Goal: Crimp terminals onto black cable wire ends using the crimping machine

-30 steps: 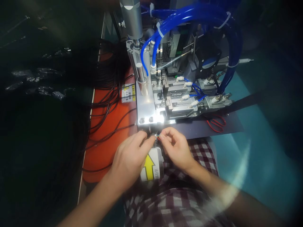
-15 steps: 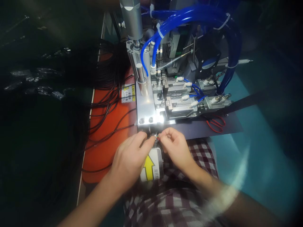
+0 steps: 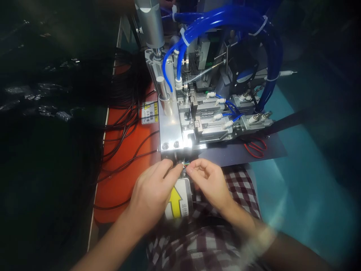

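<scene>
Several thin coloured wires point(image 3: 185, 164) show in the small gap between my fingertips, just below the front of a metal machine point(image 3: 172, 131). My right hand point(image 3: 210, 182) pinches the wires between thumb and forefinger. On the other side, my left hand point(image 3: 152, 188) is closed, its thumb tip right by the wires; what it grips is hidden under the fingers. A white plate with a yellow arrow point(image 3: 176, 201) lies below the hands, partly covered by my left hand.
Blue air hoses point(image 3: 225, 19) arch over the machine's cylinders and slides. Black cables point(image 3: 126, 131) trail across the orange-red tabletop point(image 3: 121, 192) on the left. Red-handled scissors or snips point(image 3: 255, 147) rest on the dark plate point(image 3: 222, 154) at the right. A warning label point(image 3: 150, 113) sits beside the machine.
The view has shifted slightly, so the machine appears a little farther left. My right fingers have moved slightly against the wires, whose colours show more clearly now. Both hands stay close together.
</scene>
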A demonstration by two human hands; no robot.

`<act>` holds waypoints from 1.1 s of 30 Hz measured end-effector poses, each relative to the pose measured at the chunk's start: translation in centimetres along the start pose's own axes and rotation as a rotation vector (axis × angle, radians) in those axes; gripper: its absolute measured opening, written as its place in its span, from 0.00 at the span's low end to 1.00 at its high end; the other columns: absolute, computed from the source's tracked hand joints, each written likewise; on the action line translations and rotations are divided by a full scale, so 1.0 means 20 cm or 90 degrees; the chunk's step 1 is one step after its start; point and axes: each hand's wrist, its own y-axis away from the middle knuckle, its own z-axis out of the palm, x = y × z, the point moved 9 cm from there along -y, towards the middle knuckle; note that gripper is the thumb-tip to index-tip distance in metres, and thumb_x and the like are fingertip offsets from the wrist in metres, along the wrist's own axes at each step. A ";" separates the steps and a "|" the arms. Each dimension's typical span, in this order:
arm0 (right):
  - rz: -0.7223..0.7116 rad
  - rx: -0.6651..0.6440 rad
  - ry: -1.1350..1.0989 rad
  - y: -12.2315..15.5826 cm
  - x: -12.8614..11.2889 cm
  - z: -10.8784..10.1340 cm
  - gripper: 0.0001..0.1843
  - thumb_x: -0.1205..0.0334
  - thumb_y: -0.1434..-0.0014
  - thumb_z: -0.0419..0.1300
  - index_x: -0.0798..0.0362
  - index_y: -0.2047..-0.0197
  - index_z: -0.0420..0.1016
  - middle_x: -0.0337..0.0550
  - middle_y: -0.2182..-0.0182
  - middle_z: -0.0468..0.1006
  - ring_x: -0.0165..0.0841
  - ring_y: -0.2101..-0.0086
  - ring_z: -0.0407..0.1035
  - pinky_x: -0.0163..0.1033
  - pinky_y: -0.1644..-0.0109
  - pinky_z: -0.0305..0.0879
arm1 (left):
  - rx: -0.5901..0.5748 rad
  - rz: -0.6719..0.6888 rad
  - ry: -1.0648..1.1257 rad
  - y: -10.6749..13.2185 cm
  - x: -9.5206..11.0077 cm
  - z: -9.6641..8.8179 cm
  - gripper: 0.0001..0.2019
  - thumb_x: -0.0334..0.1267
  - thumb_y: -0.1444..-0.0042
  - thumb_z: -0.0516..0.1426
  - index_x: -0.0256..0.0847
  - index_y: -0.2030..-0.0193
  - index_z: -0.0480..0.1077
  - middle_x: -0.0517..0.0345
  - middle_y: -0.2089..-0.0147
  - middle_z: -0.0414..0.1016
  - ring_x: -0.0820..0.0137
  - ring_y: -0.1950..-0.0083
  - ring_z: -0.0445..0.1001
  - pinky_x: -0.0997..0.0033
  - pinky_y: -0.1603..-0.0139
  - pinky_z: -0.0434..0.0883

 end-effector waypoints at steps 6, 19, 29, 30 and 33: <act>0.001 0.001 0.010 -0.02 0.00 0.01 0.09 0.58 0.48 0.62 0.52 0.73 0.68 0.29 0.87 0.61 0.25 0.85 0.55 0.32 0.82 0.52 | -0.005 0.004 -0.005 0.00 0.00 0.00 0.13 0.25 0.38 0.48 0.31 0.56 0.74 0.49 0.66 0.73 0.69 0.67 0.73 0.73 0.69 0.71; -0.006 -0.113 0.023 -0.06 0.00 0.02 0.06 0.61 0.42 0.60 0.51 0.70 0.67 0.30 0.84 0.66 0.26 0.82 0.63 0.33 0.77 0.60 | -0.022 -0.003 -0.001 -0.01 0.00 0.01 0.14 0.26 0.37 0.48 0.31 0.56 0.75 0.48 0.67 0.72 0.69 0.67 0.73 0.72 0.70 0.71; 0.075 -0.115 -0.014 -0.06 0.00 0.03 0.06 0.66 0.43 0.59 0.53 0.71 0.67 0.29 0.84 0.68 0.23 0.84 0.61 0.30 0.78 0.58 | -0.036 -0.020 0.029 0.01 -0.02 0.02 0.13 0.23 0.40 0.50 0.30 0.54 0.74 0.49 0.66 0.72 0.69 0.68 0.71 0.72 0.70 0.70; 0.078 -0.113 -0.013 -0.06 0.00 0.03 0.06 0.66 0.43 0.59 0.53 0.72 0.67 0.29 0.85 0.68 0.23 0.84 0.61 0.30 0.77 0.58 | -0.035 -0.020 0.036 0.01 -0.02 0.03 0.13 0.23 0.41 0.51 0.30 0.54 0.74 0.49 0.66 0.72 0.69 0.67 0.71 0.72 0.70 0.70; 0.080 -0.113 -0.013 -0.06 -0.01 0.03 0.06 0.67 0.43 0.60 0.54 0.72 0.68 0.29 0.85 0.68 0.23 0.83 0.62 0.30 0.77 0.58 | -0.031 -0.019 0.054 0.01 -0.03 0.03 0.13 0.23 0.41 0.51 0.30 0.54 0.74 0.49 0.64 0.72 0.69 0.66 0.72 0.72 0.68 0.70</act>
